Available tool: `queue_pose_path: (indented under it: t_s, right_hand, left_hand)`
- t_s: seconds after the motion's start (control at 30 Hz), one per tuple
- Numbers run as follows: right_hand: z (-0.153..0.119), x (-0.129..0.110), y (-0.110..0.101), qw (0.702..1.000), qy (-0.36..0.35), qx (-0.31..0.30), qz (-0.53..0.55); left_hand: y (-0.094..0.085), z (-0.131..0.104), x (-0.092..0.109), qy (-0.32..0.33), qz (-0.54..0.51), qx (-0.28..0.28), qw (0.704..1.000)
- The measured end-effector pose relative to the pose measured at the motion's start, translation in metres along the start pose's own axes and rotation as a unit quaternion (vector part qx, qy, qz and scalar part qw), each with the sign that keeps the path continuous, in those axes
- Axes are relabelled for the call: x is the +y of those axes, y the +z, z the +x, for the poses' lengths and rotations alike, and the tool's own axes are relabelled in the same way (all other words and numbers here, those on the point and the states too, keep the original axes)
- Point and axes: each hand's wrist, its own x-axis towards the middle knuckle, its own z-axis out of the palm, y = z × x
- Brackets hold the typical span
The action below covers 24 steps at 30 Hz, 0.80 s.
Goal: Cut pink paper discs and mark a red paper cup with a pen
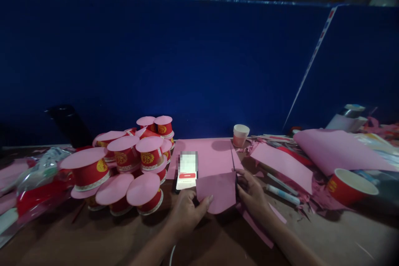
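Note:
My left hand (190, 212) pinches the lower left edge of a piece of pink paper (215, 194), with the thumb on top. The paper's lower edge is rounded. At its right edge, my right hand (252, 191) is closed on scissors (232, 158); a thin dark blade points up and away, while the handles are mostly hidden by the fingers. Behind the held paper lies a larger pink sheet (212, 151). A phone (187, 174) with a lit screen rests at that sheet's left side, just beyond my left hand. Narrow pink offcuts (257, 226) lie below my right wrist.
Stacked red paper cups with pink discs (149, 153) crowd the left. A small cup (240, 135) stands at the back. On the right are pink sheets (339, 149), a marker (283, 194), paper scraps and a red cup (352, 187). A blue panel (199, 62) rises behind.

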Motion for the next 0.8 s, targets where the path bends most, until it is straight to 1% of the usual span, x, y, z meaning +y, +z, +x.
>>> queue_pose_path:
  t_s: [0.13,0.33,0.57,0.67,0.8]
  right_hand:
    - [0.0001,0.0015,0.0002,1.0,-0.001,-0.004,-0.001]
    - [0.0002,-0.0023,0.0015,1.0,0.005,-0.001,0.001]
    - [-0.0002,-0.0015,0.001,1.0,0.01,-0.01,0.004]
    - [-0.0008,-0.0023,0.0017,1.0,0.02,-0.012,0.008]
    - [-0.0014,-0.0021,0.0022,1.0,0.016,-0.009,0.013]
  left_hand:
    - [0.0003,0.0002,0.0004,0.005,-0.014,-0.001,1.0]
    - [0.0002,-0.0009,-0.0006,-0.001,0.002,0.002,1.0]
    - [0.0006,-0.0016,0.0016,0.005,0.013,0.007,1.0]
    - [0.0008,-0.0014,0.0027,0.006,0.005,0.005,1.0]
    - [0.0003,-0.0012,0.0041,0.001,-0.002,0.007,1.0]
